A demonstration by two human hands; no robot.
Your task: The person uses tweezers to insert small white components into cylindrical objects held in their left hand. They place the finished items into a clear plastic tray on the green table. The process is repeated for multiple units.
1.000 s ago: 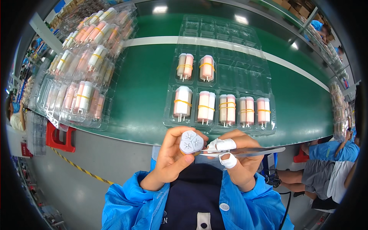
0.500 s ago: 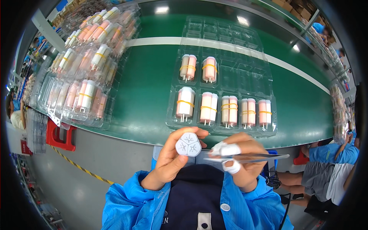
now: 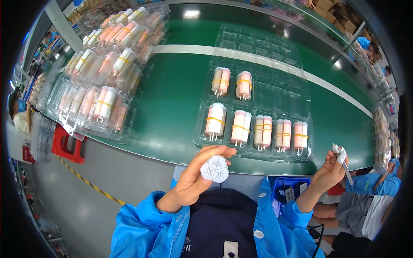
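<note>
My left hand is closed around a three-part white tube bundle. Its end faces up, showing three sections, each with a star-shaped slot; the length below is hidden. Off to the right, near the table's edge, my right hand grips metal tweezers between fingers wrapped in white tape. In front of both hands lies a clear plastic tray. Several pink and white tube bundles sit in its pockets, wrapped with yellow rubber bands, their thin prongs pointing toward me.
Stacked clear trays filled with similar bundles stand at the left of the green table. A blue bin is below the table's edge at right, and a red stool at left. A seated co-worker is at the far right.
My right hand has moved away from the tube bundle, out to the right, still with the tweezers. The left hand keeps its hold, and the whole view has shifted slightly.
</note>
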